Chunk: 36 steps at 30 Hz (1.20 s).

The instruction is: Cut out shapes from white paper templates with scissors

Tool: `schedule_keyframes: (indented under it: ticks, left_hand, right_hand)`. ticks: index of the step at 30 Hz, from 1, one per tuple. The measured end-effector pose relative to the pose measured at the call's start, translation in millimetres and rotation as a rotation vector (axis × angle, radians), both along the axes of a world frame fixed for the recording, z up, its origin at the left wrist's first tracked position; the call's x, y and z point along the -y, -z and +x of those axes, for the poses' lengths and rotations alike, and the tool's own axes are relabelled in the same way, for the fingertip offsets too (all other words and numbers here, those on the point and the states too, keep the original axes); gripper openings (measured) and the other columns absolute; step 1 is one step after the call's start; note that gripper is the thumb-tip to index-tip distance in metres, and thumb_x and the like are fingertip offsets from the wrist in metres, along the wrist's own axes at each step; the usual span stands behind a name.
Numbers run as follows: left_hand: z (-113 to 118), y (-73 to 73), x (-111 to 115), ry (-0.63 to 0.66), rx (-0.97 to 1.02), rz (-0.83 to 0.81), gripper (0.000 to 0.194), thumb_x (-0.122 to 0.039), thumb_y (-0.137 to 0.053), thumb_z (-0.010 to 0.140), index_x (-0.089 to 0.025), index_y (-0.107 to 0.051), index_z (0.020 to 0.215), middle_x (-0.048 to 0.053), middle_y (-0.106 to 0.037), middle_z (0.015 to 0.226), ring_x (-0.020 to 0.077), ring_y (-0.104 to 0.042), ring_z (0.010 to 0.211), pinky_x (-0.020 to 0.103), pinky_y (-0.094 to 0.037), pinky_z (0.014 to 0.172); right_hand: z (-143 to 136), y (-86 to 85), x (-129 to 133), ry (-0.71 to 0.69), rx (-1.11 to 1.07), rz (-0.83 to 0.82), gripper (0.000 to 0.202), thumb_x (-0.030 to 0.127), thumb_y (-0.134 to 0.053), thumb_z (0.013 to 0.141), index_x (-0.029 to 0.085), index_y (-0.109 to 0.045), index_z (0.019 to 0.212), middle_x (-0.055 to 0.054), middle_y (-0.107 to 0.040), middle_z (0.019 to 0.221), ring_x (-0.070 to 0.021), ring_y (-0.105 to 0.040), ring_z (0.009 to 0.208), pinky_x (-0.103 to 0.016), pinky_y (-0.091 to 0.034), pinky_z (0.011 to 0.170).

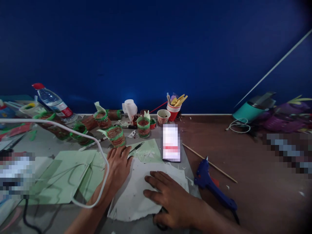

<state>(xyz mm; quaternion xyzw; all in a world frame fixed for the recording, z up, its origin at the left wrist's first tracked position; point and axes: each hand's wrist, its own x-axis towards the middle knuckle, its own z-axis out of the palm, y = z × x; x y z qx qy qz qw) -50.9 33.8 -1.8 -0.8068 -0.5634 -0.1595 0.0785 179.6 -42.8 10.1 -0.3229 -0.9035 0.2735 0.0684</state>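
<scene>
A torn-edged sheet of white paper (pixel 138 191) lies in front of me. My left hand (pixel 119 165) rests at its upper left edge, fingers stretched out toward a small cup painted brown and green (pixel 115 136). Spread over the right part of the sheet is my right hand (pixel 168 198), palm down. Something black and curved (pixel 161 224) shows by its thumb, partly hidden, perhaps a scissors handle. Just beyond the left fingertips is a black pen (pixel 136 147) on a light green sheet (pixel 151 149).
A blue glue gun (pixel 214 188) and a thin wooden stick (pixel 219 169) lie to the right. Beyond the paper is a lit phone (pixel 171 143). Painted jars, paper cups (pixel 163 116) and a tilted water bottle (pixel 55 104) line the back. A white cable (pixel 106 175) arches across the left.
</scene>
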Motion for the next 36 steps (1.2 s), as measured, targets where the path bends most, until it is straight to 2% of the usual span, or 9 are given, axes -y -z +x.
schedule_keyframes:
  ticks: [5, 9, 17, 21, 25, 28, 30, 32, 36]
  left_hand:
    - [-0.5, -0.1, -4.5, -0.049, -0.114, -0.132, 0.025, -0.028, -0.046, 0.085, -0.018, -0.063, 0.100, 0.010, -0.066, 0.092, 0.0275, -0.057, 0.090, 0.041, -0.036, 0.086]
    - [1.3, 1.7, -7.8, -0.104, -0.118, -0.148, 0.020, -0.026, -0.048, 0.083, -0.018, -0.065, 0.087, 0.009, -0.066, 0.087, 0.0273, -0.058, 0.088, 0.043, -0.032, 0.090]
    - [0.7, 6.9, -12.9, -0.155, -0.004, -0.229, 0.018, -0.025, -0.049, 0.080, -0.020, -0.065, 0.087, 0.008, -0.065, 0.091, 0.0262, -0.057, 0.093, 0.041, -0.034, 0.087]
    - [3.8, 1.0, -10.0, -0.128, -0.003, -0.149, 0.015, -0.023, -0.049, 0.081, -0.020, -0.062, 0.089, 0.008, -0.064, 0.093, 0.0260, -0.056, 0.095, 0.043, -0.032, 0.090]
    - [9.0, -12.5, 3.4, 0.005, 0.010, 0.063, 0.016, -0.019, -0.047, 0.084, -0.021, -0.058, 0.095, 0.007, -0.065, 0.097, 0.0237, -0.057, 0.094, 0.047, -0.026, 0.098]
    - [14.6, -17.6, 18.0, 0.254, 0.092, 0.213, 0.019, -0.011, -0.047, 0.083, -0.022, -0.055, 0.095, 0.004, -0.065, 0.098, 0.0202, -0.057, 0.094, 0.051, -0.022, 0.103]
    - [19.7, -17.2, 27.1, 0.491, 0.173, 0.225, 0.025, -0.005, -0.047, 0.081, -0.022, -0.052, 0.099, 0.004, -0.064, 0.096, 0.0183, -0.057, 0.094, 0.050, -0.028, 0.102]
    - [25.3, -14.8, 34.3, 0.644, 0.233, 0.166, 0.031, -0.003, -0.046, 0.079, -0.020, -0.049, 0.104, 0.005, -0.064, 0.094, 0.0167, -0.057, 0.091, 0.048, -0.034, 0.101]
    - [33.1, -7.7, 43.7, 0.702, 0.320, 0.078, 0.034, -0.004, -0.047, 0.080, -0.017, -0.047, 0.111, 0.008, -0.065, 0.090, 0.0168, -0.059, 0.086, 0.038, -0.047, 0.090]
  right_hand:
    - [-1.4, 0.3, 0.0, -0.001, -0.001, 0.015, 0.062, 0.050, -0.056, 0.079, 0.021, -0.046, 0.132, -0.014, -0.031, 0.146, -0.0332, -0.023, 0.134, -0.049, -0.018, 0.109]
    - [-2.3, -0.6, 1.0, 0.001, -0.002, 0.020, 0.061, 0.050, -0.057, 0.079, 0.020, -0.047, 0.131, -0.014, -0.032, 0.145, -0.0330, -0.023, 0.133, -0.048, -0.019, 0.108]
    - [-2.4, -1.7, 2.5, 0.000, -0.014, 0.046, 0.058, 0.047, -0.057, 0.079, 0.018, -0.049, 0.128, -0.016, -0.034, 0.143, -0.0340, -0.026, 0.132, -0.049, -0.021, 0.107]
    - [-2.0, -1.1, 3.0, 0.015, -0.019, 0.041, 0.058, 0.047, -0.058, 0.078, 0.019, -0.049, 0.129, -0.015, -0.035, 0.143, -0.0330, -0.026, 0.132, -0.048, -0.021, 0.107]
    - [-1.1, -1.0, 1.9, 0.008, -0.004, 0.018, 0.060, 0.048, -0.058, 0.078, 0.020, -0.047, 0.131, -0.014, -0.034, 0.144, -0.0341, -0.025, 0.132, -0.049, -0.021, 0.107]
    - [-0.4, -1.7, 1.5, 0.002, 0.002, 0.042, 0.059, 0.050, -0.057, 0.079, 0.021, -0.048, 0.130, -0.014, -0.034, 0.144, -0.0329, -0.024, 0.133, -0.048, -0.021, 0.107]
    - [-0.4, -1.2, 2.0, 0.003, -0.003, 0.089, 0.057, 0.049, -0.056, 0.080, 0.021, -0.049, 0.129, -0.014, -0.034, 0.143, -0.0318, -0.024, 0.133, -0.046, -0.020, 0.108]
    - [-1.2, 1.8, 2.7, 0.010, -0.015, 0.124, 0.055, 0.048, -0.055, 0.082, 0.021, -0.048, 0.129, -0.014, -0.036, 0.143, -0.0309, -0.025, 0.132, -0.046, -0.021, 0.108]
    - [-5.9, 13.9, 2.5, 0.007, -0.042, 0.095, 0.050, 0.041, -0.057, 0.082, 0.018, -0.050, 0.125, -0.012, -0.049, 0.132, -0.0262, -0.039, 0.124, -0.041, -0.029, 0.105]
